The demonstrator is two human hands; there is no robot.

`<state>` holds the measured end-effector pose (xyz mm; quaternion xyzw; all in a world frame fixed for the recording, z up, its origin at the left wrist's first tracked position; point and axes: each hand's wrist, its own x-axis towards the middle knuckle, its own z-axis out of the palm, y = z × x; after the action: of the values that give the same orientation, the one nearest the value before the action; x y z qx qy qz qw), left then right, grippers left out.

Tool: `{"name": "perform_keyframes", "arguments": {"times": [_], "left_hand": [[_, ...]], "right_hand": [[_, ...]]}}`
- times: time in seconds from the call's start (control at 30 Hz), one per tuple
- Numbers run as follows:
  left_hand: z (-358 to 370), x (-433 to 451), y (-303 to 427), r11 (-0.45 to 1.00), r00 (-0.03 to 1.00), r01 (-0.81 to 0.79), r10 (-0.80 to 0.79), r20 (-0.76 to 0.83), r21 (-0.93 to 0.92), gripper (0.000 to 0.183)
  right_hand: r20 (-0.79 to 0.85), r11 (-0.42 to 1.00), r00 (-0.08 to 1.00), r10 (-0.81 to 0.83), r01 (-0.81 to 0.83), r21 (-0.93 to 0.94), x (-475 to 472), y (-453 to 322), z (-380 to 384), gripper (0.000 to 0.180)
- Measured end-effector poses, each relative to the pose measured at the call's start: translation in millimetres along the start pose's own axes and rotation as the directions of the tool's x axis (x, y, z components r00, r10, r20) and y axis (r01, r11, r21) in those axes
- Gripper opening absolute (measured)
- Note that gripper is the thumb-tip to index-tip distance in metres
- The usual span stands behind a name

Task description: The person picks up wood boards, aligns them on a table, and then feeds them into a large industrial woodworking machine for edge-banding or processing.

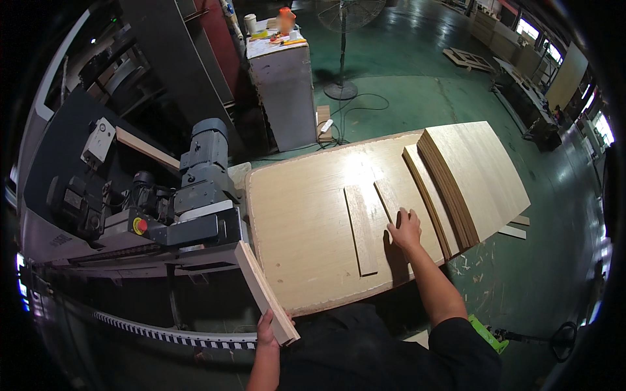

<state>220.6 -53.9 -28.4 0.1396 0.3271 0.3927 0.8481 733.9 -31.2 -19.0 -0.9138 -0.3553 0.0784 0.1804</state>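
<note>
My left hand (pixel 266 328) grips a few long wooden strips (pixel 264 293) stacked together, held at a slant beside the near left corner of the table. The thumb is on their near side, and fingertips show on the far side. Over the wooden tabletop (pixel 298 220), my right hand (pixel 407 230) has its thumb and fingers across the width of a flat wooden strip (pixel 387 195). The hand and its shadow hide that strip's near part. To its left, a second wooden strip (pixel 361 229) lies flat, apart from both hands.
Right of my hand stand stacked wooden panels (pixel 477 171) and a lower stack of narrower boards (pixel 430 195). A machine with a grey motor (pixel 210 141) and red emergency-stop button (pixel 142 225) borders the table's left. Beyond are a cluttered cabinet (pixel 286 93), floor fan (pixel 341 90) and loose cables (pixel 362 96).
</note>
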Motion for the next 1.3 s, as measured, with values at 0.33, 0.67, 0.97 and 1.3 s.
{"name": "perform_keyframes", "arguments": {"times": [0.33, 0.67, 0.97, 1.3], "left_hand": [[20, 0, -11, 0.995, 0.998, 0.063, -0.065, -0.023, -0.079, 0.044], [29, 17, -6, 0.982, 0.99, 0.142, -0.138, -0.042, 0.126, 0.049], [10, 60, -20, 0.926, 0.929, 0.36, -0.367, 0.048, 0.114, 0.05], [5, 83, -17, 0.857, 0.981, 0.183, -0.19, -0.034, 0.481, 0.04]], "right_hand": [[-0.156, 0.98, 0.975, -0.16, 0.176, 0.089, -44, 9, 17, 0.056], [-0.153, 0.956, 0.974, -0.168, 0.199, 0.215, -74, -57, 27, 0.059], [0.09, 0.987, 0.984, -0.157, 0.158, -0.003, -82, -77, 24, 0.069], [0.054, 0.969, 0.968, -0.246, 0.246, 0.005, -131, -66, 16, 0.065]]}}
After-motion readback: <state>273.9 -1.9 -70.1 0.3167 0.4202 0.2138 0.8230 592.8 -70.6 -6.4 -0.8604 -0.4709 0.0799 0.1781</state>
